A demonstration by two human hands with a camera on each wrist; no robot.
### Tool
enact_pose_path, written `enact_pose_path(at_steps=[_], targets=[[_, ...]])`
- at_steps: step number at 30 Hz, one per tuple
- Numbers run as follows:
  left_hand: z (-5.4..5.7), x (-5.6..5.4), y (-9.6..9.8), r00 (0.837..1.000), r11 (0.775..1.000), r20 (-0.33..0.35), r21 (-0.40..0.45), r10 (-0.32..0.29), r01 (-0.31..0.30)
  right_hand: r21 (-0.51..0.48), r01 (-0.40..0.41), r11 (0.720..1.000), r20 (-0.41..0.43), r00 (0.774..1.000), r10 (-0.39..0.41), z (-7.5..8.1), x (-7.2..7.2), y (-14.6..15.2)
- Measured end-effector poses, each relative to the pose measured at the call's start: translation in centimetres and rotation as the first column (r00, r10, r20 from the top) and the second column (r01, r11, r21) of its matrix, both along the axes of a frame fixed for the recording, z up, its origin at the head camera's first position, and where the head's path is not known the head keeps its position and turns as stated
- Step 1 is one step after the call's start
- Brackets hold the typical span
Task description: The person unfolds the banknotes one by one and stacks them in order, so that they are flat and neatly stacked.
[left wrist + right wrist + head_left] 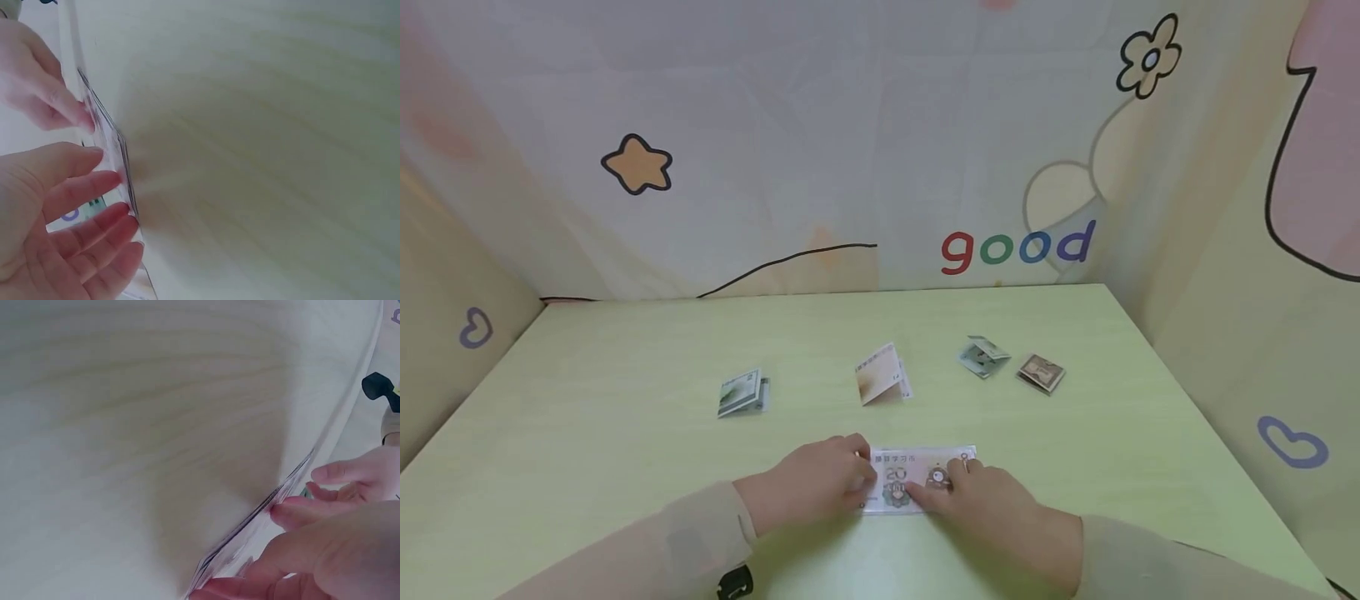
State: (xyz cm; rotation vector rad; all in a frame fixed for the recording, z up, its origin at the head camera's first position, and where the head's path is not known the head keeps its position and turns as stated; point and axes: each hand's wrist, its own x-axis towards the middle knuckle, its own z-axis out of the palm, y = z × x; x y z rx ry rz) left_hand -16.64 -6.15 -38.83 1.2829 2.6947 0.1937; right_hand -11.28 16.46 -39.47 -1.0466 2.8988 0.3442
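Note:
A pinkish-white play banknote (895,493) printed with a 20 lies flat on the table near its front, long side across. My left hand (816,483) is at its left end, fingers bent slightly along the edge. My right hand (992,500) presses on the right part, thumb on the printed face and fingers toward the far right corner, which they partly hide. In the left wrist view, the left fingertips (125,209) touch the layered paper edge, while the thumb stands apart from them. Several thin layers also show along the note's edge (250,519) in the right wrist view.
Farther back stand folded notes: a green one (741,393) at left, a cream one (877,375) in the middle, a grey-green one (983,358) and a brown one (1041,372) at right. A patterned cloth (775,125) walls the pale table (587,433).

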Motion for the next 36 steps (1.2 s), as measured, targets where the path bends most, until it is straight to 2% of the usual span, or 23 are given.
enact_pose_path(at_steps=[4, 7, 9, 11, 13, 16, 17, 20, 24, 26, 29, 33, 36], targets=[[-0.1, -0.6, -0.1, 0.989, 0.995, 0.128, 0.061, 0.071, -0.079, 0.030, 0.002, 1.000, -0.015, 1.000, -0.001, 0.1, 0.1, -0.5], [-0.1, -1.2, 0.1, 0.962, 0.980, 0.235, 0.106, 0.142, -0.171, 0.061, -0.001, 0.998, -0.011, 1.000, 0.001, 0.2, 0.2, -0.7], [0.1, -1.8, 0.4, 0.935, 0.958, 0.296, 0.147, 0.196, -0.248, 0.077, 0.004, 0.997, 0.010, 1.000, -0.005, 0.3, 0.1, -0.7], [0.3, -2.5, 0.7, 0.906, 0.926, 0.342, 0.187, 0.251, -0.327, 0.086, 0.007, 0.996, 0.024, 1.000, -0.010, 0.4, 0.0, -0.7], [0.4, -3.1, 1.1, 0.894, 0.898, 0.342, 0.227, 0.289, -0.377, 0.086, 0.009, 0.996, 0.038, 0.999, -0.012, 0.5, -0.1, -0.8], [0.6, -4.1, 1.7, 0.892, 0.863, 0.290, 0.276, 0.345, -0.424, 0.078, 0.001, 0.997, 0.037, 0.999, -0.004, 0.6, 0.0, -0.8], [0.7, -4.4, 1.9, 0.896, 0.856, 0.256, 0.289, 0.362, -0.428, 0.076, -0.002, 0.997, 0.034, 0.999, -0.001, 0.6, 0.1, -0.8], [0.7, -5.2, 2.6, 0.891, 0.837, 0.168, 0.306, 0.422, -0.454, 0.079, -0.013, 0.997, 0.014, 1.000, 0.012, 0.5, 0.1, -0.8], [0.5, -6.3, 3.5, 0.884, 0.848, 0.035, 0.267, 0.466, -0.458, 0.085, -0.020, 0.996, 0.003, 1.000, 0.020, 0.3, 0.2, -0.8], [0.3, -6.7, 4.0, 0.883, 0.864, -0.037, 0.229, 0.467, -0.448, 0.086, -0.021, 0.996, 0.008, 1.000, 0.021, 0.3, 0.2, -0.7], [0.0, -7.3, 4.8, 0.880, 0.879, -0.110, 0.187, 0.462, -0.438, 0.089, -0.032, 0.996, -0.010, 0.999, 0.033, 0.3, 0.3, -0.7], [-0.5, -8.3, 5.8, 0.871, 0.881, -0.149, 0.162, 0.467, -0.445, 0.101, -0.034, 0.994, -0.039, 0.999, 0.038, 0.4, 0.4, -0.7], [-0.8, -8.9, 6.1, 0.858, 0.869, -0.152, 0.152, 0.491, -0.471, 0.108, -0.032, 0.994, -0.036, 0.999, 0.036, 0.5, 0.4, -0.8]])
